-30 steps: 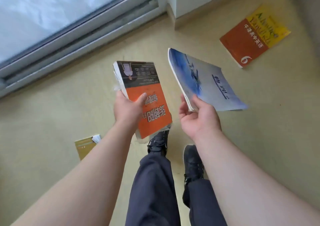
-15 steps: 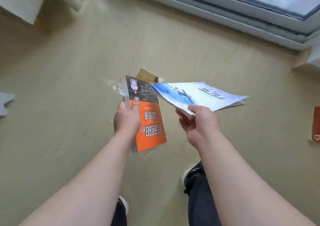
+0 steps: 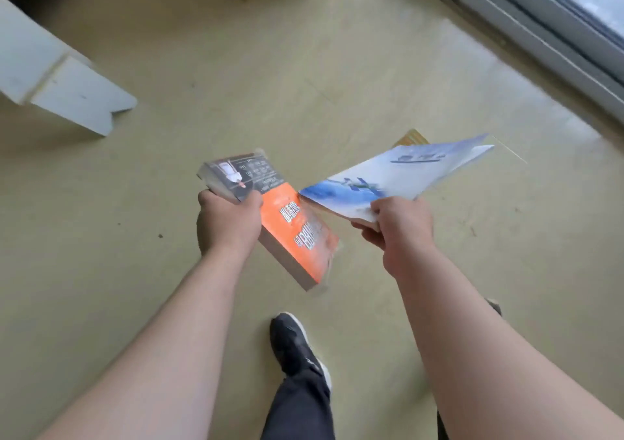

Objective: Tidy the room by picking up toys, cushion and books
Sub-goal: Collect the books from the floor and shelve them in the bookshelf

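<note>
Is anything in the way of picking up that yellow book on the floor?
Nothing visible blocks the yellow book, but the left hand grips an orange book and the right hand a blue book.

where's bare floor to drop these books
Bare floor stretches wide between the white furniture and the window track, also left of the left hand holding the orange book. Crowded: the yellow book lying beyond the blue book, and the shoe below.

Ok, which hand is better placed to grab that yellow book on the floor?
Probably right: the yellow book peeks out just beyond the blue book the right hand holds. The left hand, gripping the orange book, sits farther away.
</note>
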The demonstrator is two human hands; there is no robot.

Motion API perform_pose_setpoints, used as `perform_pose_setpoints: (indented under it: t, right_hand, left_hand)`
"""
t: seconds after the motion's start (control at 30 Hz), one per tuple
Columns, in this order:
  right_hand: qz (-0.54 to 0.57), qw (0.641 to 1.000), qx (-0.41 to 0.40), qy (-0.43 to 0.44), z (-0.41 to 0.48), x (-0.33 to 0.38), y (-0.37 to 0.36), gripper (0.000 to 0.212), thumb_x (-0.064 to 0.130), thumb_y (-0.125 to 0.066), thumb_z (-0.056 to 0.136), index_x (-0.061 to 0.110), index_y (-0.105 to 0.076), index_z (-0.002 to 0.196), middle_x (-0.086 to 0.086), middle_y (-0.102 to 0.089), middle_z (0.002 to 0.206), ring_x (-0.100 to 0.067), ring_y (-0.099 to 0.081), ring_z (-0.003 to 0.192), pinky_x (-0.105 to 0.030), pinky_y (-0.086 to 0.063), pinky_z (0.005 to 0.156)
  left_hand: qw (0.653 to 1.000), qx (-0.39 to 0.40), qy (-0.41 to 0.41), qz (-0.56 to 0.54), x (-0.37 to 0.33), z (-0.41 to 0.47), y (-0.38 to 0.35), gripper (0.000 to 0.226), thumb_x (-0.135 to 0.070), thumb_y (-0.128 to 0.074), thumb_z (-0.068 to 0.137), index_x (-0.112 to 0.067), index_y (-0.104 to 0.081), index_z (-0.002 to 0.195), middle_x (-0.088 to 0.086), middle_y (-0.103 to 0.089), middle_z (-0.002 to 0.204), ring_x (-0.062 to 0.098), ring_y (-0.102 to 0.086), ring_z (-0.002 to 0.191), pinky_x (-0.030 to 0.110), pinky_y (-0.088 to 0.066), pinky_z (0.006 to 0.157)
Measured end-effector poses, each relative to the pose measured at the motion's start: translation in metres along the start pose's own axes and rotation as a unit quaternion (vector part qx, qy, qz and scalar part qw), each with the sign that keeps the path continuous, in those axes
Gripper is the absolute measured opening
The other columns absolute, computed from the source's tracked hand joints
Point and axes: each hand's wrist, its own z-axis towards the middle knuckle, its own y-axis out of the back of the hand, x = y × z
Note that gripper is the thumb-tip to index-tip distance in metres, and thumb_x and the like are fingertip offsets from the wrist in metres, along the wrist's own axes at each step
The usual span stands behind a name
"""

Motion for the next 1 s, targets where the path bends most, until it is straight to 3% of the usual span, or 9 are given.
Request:
perform_pose_setpoints:
  t: [0.1, 0.2, 0.3, 0.4, 0.47, 0.6, 0.7, 0.83, 1.0]
  right_hand:
    - [-0.069, 0.997, -0.009, 0.015, -0.012, 0.006, -0.056, 0.037, -0.005, -0.043, 0.083, 0.014, -0.064, 0.107, -0.009, -0.071, 0.091, -0.03, -0.068, 0.057, -0.028, -0.053, 0.049]
    - [-0.137, 0.989, -0.032, 0.041, -0.014, 0.018, -0.111, 0.045, 0.011, -0.044, 0.074, 0.013, -0.065, 0.114, -0.011, -0.072, 0.097, -0.034, -0.071, 0.077, -0.038, -0.057, 0.065]
    - [-0.213, 0.974, -0.052, 0.051, -0.005, 0.035, -0.157, 0.039, 0.015, -0.045, 0.076, 0.009, -0.058, 0.112, -0.012, -0.068, 0.099, -0.036, -0.067, 0.092, -0.049, -0.059, 0.083]
    - [-0.261, 0.964, -0.036, 0.036, 0.01, 0.056, -0.203, 0.032, 0.011, -0.048, 0.079, 0.005, -0.054, 0.11, -0.008, -0.058, 0.09, -0.034, -0.06, 0.086, -0.042, -0.054, 0.078]
    - [-0.287, 0.957, -0.016, 0.03, 0.029, 0.069, -0.241, 0.033, 0.011, -0.048, 0.081, 0.004, -0.056, 0.111, -0.012, -0.062, 0.098, -0.033, -0.058, 0.088, -0.037, -0.048, 0.075]
    - [-0.364, 0.93, 0.025, 0.037, 0.059, 0.106, -0.309, 0.017, 0.01, -0.048, 0.091, 0.009, -0.053, 0.107, -0.005, -0.059, 0.09, -0.031, -0.057, 0.087, -0.035, -0.046, 0.073]
    - [-0.423, 0.904, 0.049, 0.038, 0.067, 0.137, -0.354, 0.007, 0.014, -0.045, 0.092, 0.018, -0.044, 0.098, -0.001, -0.055, 0.086, -0.033, -0.064, 0.09, -0.045, -0.056, 0.082]
    - [-0.513, 0.854, 0.072, 0.046, 0.078, 0.18, -0.417, 0.011, 0.016, -0.043, 0.092, 0.019, -0.043, 0.103, -0.005, -0.062, 0.097, -0.033, -0.066, 0.094, -0.037, -0.052, 0.076]
    - [-0.534, 0.841, 0.069, 0.044, 0.095, 0.23, -0.505, 0.015, 0.013, -0.043, 0.089, 0.019, -0.046, 0.103, -0.001, -0.059, 0.089, -0.027, -0.063, 0.085, -0.043, -0.056, 0.08]
  left_hand:
    - [0.999, 0.015, 0.018, -0.025, -0.014, 0.041, 0.042, 0.046, -0.033, -0.07, 0.063, -0.019, -0.058, 0.105, -0.006, -0.07, 0.079, 0.024, -0.067, 0.074, 0.037, -0.057, 0.069]
    - [0.994, 0.049, 0.058, -0.082, -0.035, 0.1, 0.061, 0.055, -0.03, -0.071, 0.044, -0.025, -0.064, 0.098, -0.004, -0.073, 0.082, 0.025, -0.072, 0.077, 0.049, -0.061, 0.076]
    - [0.988, 0.079, 0.066, -0.112, -0.064, 0.15, 0.07, 0.049, -0.028, -0.074, 0.053, -0.032, -0.069, 0.101, -0.008, -0.076, 0.089, 0.024, -0.073, 0.084, 0.048, -0.061, 0.079]
    - [0.983, 0.084, 0.062, -0.152, -0.097, 0.199, 0.075, 0.028, -0.032, -0.075, 0.078, -0.025, -0.069, 0.105, -0.004, -0.075, 0.09, 0.023, -0.072, 0.08, 0.039, -0.062, 0.07]
    - [0.98, 0.073, 0.057, -0.177, -0.119, 0.239, 0.078, 0.024, -0.04, -0.07, 0.089, -0.022, -0.067, 0.104, 0.002, -0.075, 0.092, 0.022, -0.073, 0.08, 0.039, -0.062, 0.07]
    - [0.971, 0.043, 0.078, -0.223, -0.166, 0.312, 0.084, 0.012, -0.035, -0.072, 0.089, -0.023, -0.069, 0.09, 0.003, -0.075, 0.095, 0.021, -0.073, 0.081, 0.04, -0.062, 0.074]
    - [0.965, 0.04, 0.091, -0.241, -0.201, 0.357, 0.094, 0.009, -0.02, -0.073, 0.085, -0.019, -0.071, 0.093, 0.002, -0.076, 0.089, 0.022, -0.072, 0.076, 0.038, -0.062, 0.068]
    - [0.962, 0.049, 0.082, -0.255, -0.242, 0.424, 0.103, 0.017, -0.006, -0.074, 0.078, -0.019, -0.071, 0.09, 0.002, -0.077, 0.089, 0.023, -0.074, 0.076, 0.039, -0.063, 0.063]
    - [0.938, 0.063, 0.135, -0.313, -0.286, 0.522, 0.113, 0.019, -0.005, -0.076, 0.077, -0.018, -0.071, 0.091, 0.005, -0.077, 0.089, 0.023, -0.074, 0.076, 0.033, -0.059, 0.057]
